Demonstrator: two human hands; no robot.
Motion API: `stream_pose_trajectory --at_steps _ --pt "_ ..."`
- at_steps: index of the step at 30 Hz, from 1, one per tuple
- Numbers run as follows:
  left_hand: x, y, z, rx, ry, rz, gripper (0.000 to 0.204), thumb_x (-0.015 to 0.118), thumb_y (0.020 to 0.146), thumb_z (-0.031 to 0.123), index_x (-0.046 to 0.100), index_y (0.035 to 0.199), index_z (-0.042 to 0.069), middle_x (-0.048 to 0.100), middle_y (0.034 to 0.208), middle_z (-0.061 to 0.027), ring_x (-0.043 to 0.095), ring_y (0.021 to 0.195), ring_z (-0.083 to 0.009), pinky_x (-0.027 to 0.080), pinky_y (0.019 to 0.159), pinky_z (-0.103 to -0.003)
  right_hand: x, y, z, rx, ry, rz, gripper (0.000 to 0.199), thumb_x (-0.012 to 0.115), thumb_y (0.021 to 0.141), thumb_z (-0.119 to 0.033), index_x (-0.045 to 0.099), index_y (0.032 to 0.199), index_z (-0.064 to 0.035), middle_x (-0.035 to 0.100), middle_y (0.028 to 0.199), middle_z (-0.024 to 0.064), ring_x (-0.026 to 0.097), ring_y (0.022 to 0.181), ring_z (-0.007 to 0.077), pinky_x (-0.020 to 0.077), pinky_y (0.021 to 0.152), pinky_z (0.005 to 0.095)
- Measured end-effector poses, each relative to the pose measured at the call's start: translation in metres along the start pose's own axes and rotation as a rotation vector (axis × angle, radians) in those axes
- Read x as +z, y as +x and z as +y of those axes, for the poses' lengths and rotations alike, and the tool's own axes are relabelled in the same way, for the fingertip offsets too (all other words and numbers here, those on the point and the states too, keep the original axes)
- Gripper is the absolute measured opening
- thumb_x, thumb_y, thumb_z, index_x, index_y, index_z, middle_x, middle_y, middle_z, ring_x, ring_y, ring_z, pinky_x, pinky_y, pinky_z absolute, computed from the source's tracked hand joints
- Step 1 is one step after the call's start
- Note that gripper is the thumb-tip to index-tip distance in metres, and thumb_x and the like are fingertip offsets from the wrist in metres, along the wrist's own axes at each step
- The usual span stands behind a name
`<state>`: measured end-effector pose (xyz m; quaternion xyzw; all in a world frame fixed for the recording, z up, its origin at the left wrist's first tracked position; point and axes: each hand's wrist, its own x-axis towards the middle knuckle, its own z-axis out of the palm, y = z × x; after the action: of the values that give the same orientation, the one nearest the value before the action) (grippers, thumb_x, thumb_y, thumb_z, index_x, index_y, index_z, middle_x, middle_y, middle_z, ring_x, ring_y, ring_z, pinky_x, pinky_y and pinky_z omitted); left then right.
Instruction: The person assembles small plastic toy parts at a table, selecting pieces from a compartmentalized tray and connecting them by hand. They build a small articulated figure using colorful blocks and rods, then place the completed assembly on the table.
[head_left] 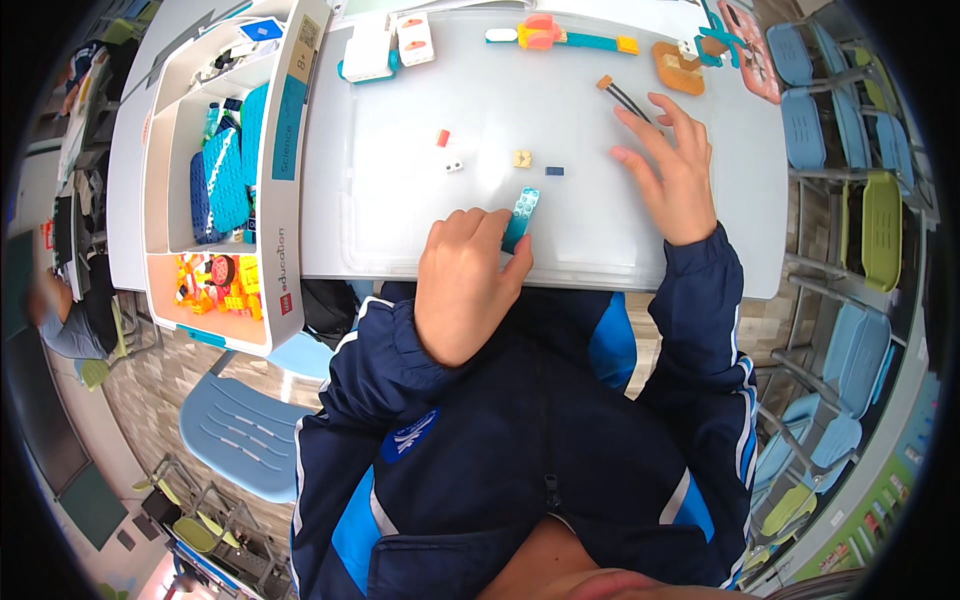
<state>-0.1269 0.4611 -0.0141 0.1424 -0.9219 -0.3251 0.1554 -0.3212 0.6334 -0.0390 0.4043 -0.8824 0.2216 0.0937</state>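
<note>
Near the table's front edge my left hand (462, 285) pinches a long teal building brick (522, 212) between thumb and fingers; its studded end points away from me. My right hand (676, 172) is raised over the right side, fingers apart and holding nothing. Beside its fingertips lies a dark striped cable-like piece (630, 102) with a brown end. Small loose pieces lie beyond the teal brick: a red one (443, 138), a white one (455, 166) with dark dots, a pale yellow one (522, 158) and a dark blue one (555, 171).
An open sorting box (285, 190) of bricks stands at the left. Along the far side are a white-and-teal block assembly (370, 52), a teal strip with orange and yellow parts (590, 41), a tan-based model (680, 70) and a pink case (750, 50). Chairs (245, 435) surround the table.
</note>
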Motion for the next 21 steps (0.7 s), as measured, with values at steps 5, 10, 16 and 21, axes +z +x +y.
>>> stream_pose_trajectory --at_steps 5,10,16,21 --pt "0.013 0.008 -0.003 0.017 -0.024 0.013 0.029 0.078 0.082 0.011 0.067 0.106 -0.002 0.06 0.075 -0.0127 0.057 0.069 -0.0311 0.045 0.068 -0.04 0.008 0.001 0.014 -0.089 -0.087 -0.067 0.053 0.067 0.094 -0.036 0.06 0.138 -0.0077 0.048 0.153 0.0076 0.046 0.137 0.0249 0.0339 0.11 0.048" --pt "0.031 0.027 -0.006 0.035 -0.021 0.063 0.03 0.078 0.085 0.016 0.067 0.108 -0.001 0.06 0.07 -0.009 0.058 0.064 -0.0283 0.045 0.065 -0.038 0.016 -0.001 0.008 -0.146 -0.121 -0.168 0.066 0.056 0.099 -0.045 0.041 0.154 -0.0106 0.038 0.161 0.0052 0.03 0.151 0.0213 0.0154 0.121 0.0593" --pt "0.036 0.041 -0.003 -0.071 -0.056 0.052 0.036 0.081 0.083 0.021 0.068 0.109 -0.001 0.063 0.068 -0.0086 0.059 0.06 -0.0283 0.046 0.065 -0.036 0.014 0.009 0.004 -0.185 -0.053 -0.183 0.065 0.055 0.1 -0.043 0.039 0.155 -0.012 0.036 0.162 0.0052 0.028 0.153 0.0209 0.01 0.121 0.0626" --pt "-0.004 0.033 -0.01 -0.02 0.045 0.136 0.044 0.086 0.077 0.021 0.069 0.113 0.0 0.066 0.077 -0.0079 0.06 0.066 -0.0263 0.046 0.068 -0.038 0.0 0.008 -0.011 -0.312 0.074 -0.025 0.046 0.072 0.09 -0.025 0.062 0.132 -0.008 0.06 0.135 0.0095 0.053 0.127 0.0272 0.0344 0.108 0.05"
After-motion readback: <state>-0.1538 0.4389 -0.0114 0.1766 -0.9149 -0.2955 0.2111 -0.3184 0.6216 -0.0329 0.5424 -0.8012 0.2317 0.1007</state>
